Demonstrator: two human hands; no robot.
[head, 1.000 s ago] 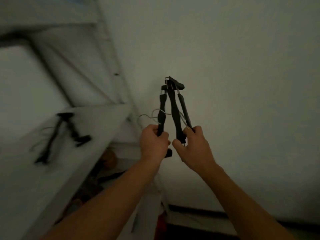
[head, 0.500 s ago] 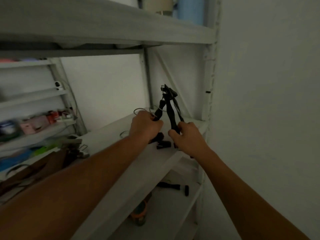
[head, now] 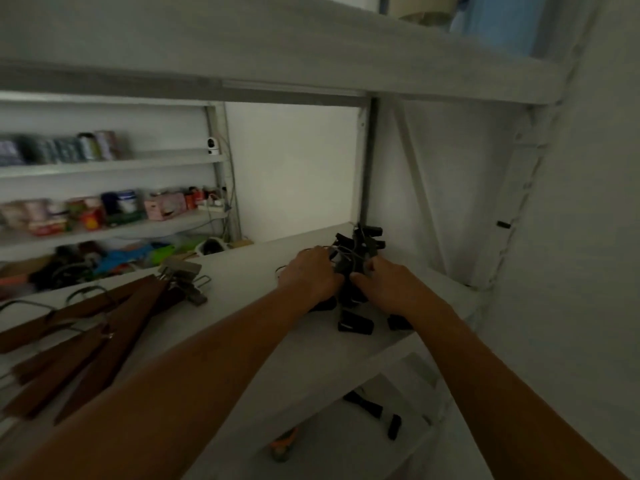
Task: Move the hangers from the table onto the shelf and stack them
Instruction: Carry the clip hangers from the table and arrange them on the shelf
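A bunch of black clip hangers [head: 360, 251] with thin wire hooks lies low over the right end of the white shelf [head: 242, 327]. My left hand [head: 308, 275] grips the bunch from the left and my right hand [head: 391, 285] grips it from the right. Black clip ends [head: 355, 325] of the bunch stick out toward me below my hands, on the shelf board. Several brown wooden hangers [head: 86, 334] with metal clips lie stacked at the shelf's left end.
A metal upright [head: 367, 161] and a diagonal brace [head: 419, 188] stand just behind the black hangers. A shelf board [head: 277, 64] runs close overhead. The lower shelf holds a black hanger [head: 370, 408] and an orange object [head: 285, 443]. A white wall [head: 588, 237] is on the right.
My view turned from the wall to the shelf. Both hands carried the black hangers left and lowered them from upright down onto the shelf's right end.
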